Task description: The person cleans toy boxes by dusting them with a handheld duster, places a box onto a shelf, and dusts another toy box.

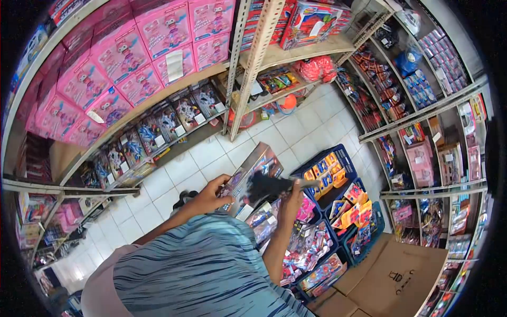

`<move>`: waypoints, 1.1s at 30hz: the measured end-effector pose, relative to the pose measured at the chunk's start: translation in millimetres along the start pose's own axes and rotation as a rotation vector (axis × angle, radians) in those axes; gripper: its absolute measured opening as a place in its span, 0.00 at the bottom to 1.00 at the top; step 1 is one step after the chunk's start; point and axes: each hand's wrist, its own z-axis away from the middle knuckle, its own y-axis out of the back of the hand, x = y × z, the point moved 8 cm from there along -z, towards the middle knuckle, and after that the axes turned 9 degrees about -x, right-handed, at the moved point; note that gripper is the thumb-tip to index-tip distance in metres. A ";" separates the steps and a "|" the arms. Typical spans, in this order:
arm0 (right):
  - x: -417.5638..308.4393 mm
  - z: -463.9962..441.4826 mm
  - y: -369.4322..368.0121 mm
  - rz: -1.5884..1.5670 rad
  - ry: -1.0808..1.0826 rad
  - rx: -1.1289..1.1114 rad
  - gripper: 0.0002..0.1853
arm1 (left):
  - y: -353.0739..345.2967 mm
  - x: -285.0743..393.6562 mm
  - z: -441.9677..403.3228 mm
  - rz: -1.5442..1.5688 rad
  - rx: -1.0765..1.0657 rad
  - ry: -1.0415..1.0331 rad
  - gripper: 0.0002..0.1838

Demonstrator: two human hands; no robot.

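Note:
My left hand (212, 196) is closed on the near left edge of a flat toy box (257, 165), which is tilted up in front of me. Wrapped around the handle of a duster (266, 186) is my right hand (292, 202). Its dark, blurred bristles lie over the face of the box, and the pale handle end sticks out to the right of the fist. The bristles hide part of the box's printing. Below the box, a white label shows near its lower corner.
Crates of small packaged toys (311, 245) stand at my right, beside a dark blue crate (344, 158) of orange packs. A cardboard box (393, 274) lies nearer. Shelves with pink boxes (124, 53) rise at left; stocked racks (422, 132) line the right. White floor tiles (203, 158) run between.

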 end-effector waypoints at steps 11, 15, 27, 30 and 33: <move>-3.1 4.7 41.1 0.322 0.010 -0.019 0.22 | -3.1 -11.3 -26.8 0.053 0.046 -0.008 0.21; -3.9 18.2 60.6 0.183 -0.014 0.065 0.19 | -15.1 6.0 -37.1 0.117 0.008 0.045 0.20; -19.4 34.1 59.6 0.316 0.058 0.012 0.21 | -33.4 -5.6 -56.6 0.114 -0.030 0.025 0.19; -18.6 37.9 70.3 0.410 -0.014 0.066 0.22 | -37.5 -10.8 -63.0 0.112 -0.048 0.049 0.19; -14.5 40.1 102.9 0.249 -0.010 0.254 0.24 | -44.3 -7.7 -61.9 0.194 -0.017 0.106 0.18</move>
